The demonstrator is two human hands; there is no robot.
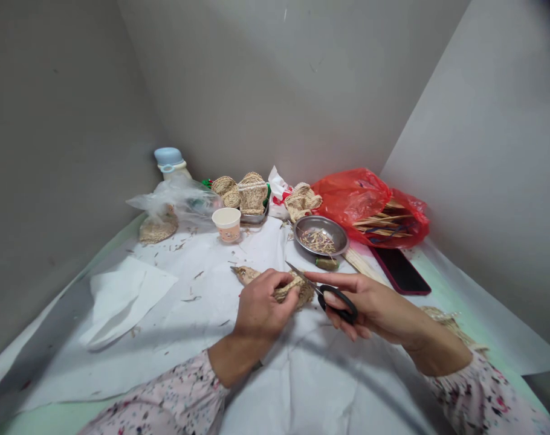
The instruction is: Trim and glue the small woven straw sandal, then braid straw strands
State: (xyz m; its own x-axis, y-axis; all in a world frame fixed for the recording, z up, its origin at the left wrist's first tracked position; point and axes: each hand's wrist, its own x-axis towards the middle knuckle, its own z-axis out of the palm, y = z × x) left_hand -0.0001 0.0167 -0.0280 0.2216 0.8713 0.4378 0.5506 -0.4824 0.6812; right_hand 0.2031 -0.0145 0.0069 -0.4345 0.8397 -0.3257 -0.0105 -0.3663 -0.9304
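My left hand (262,308) is closed around a woven straw piece (306,295) at the middle of the table. A pointed, pale brown end (244,273) sticks out beyond its knuckles on the left. In my right hand (370,302) is a pair of scissors (344,307) with black handles. Their blades point up and left, right beside the straw piece, and my index finger lies along them. Whether the blades touch the straw I cannot tell. Part of the straw piece is hidden by my left fingers.
Behind my hands stand a metal bowl (302,243) of straw clippings and a paper cup (227,234). A red plastic bag (347,190) of straw strips and a phone (404,272) lie right. Woven straw pieces (252,194) sit at the back, a folded white paper (125,296) left.
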